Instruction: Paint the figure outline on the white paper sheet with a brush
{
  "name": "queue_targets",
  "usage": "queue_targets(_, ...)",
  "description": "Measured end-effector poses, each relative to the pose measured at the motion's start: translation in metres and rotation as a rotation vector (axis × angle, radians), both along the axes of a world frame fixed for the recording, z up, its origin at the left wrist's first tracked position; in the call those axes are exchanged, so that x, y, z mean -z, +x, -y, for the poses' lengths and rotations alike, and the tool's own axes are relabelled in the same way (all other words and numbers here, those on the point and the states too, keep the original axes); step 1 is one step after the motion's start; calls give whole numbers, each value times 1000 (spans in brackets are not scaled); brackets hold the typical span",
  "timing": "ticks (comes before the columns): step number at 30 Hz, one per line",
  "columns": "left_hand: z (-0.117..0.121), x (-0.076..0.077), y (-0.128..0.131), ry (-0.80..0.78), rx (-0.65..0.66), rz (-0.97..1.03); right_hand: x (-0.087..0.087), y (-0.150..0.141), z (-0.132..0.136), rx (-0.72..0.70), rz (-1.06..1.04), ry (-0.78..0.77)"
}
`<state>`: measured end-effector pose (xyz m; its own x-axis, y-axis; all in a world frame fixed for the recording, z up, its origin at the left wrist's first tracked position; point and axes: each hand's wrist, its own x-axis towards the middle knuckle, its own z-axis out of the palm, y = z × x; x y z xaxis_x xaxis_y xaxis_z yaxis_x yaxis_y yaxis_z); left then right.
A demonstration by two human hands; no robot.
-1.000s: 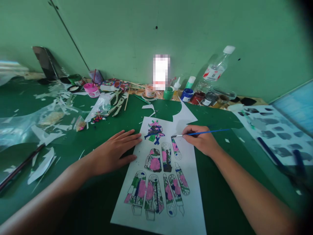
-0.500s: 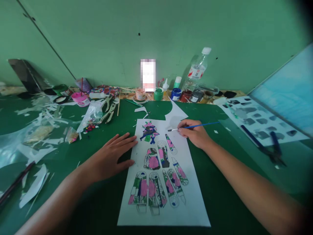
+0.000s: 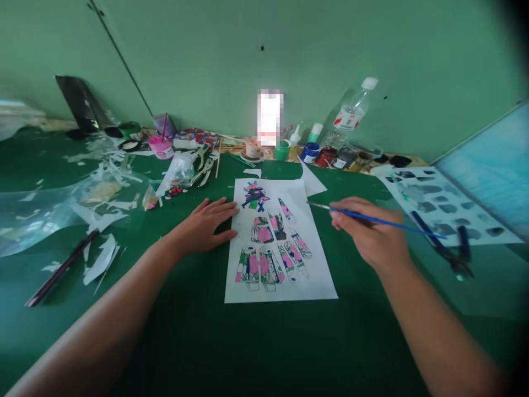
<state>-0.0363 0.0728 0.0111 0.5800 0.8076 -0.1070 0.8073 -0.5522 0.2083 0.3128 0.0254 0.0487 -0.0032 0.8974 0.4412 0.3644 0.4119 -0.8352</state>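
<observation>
A white sheet (image 3: pixel 289 275) with painted pink, green and blue figures lies on the green table (image 3: pixel 198 342). My left hand (image 3: pixel 204 226) rests flat on the table, fingers spread, its fingertips touching the sheet's left edge. My right hand (image 3: pixel 372 234) is lifted to the right of the sheet and pinches a thin blue paintbrush (image 3: pixel 388 222). The brush tip points left and hovers just off the sheet's upper right corner.
Small paint pots (image 3: pixel 311 152) in blue, red, green and pink line the wall, beside a tilted plastic bottle (image 3: pixel 353 116). Paper scraps and plastic bags (image 3: pixel 103 193) litter the left side. A swatch sheet (image 3: pixel 442 204) with pliers (image 3: pixel 450 251) lies at right.
My right hand has lifted the brush off the sheet and drawn back to the right. The view has pulled back, so the sheet looks smaller. The left hand stays on the sheet's edge.
</observation>
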Motion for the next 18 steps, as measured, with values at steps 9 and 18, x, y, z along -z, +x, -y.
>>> queue_targets(9,1,2,1,-8,-8,13,33,-7,9,-113,-17,-321)
queue_targets(18,3,2,2,-22,-21,28,40,-15,4,-257,45,-397)
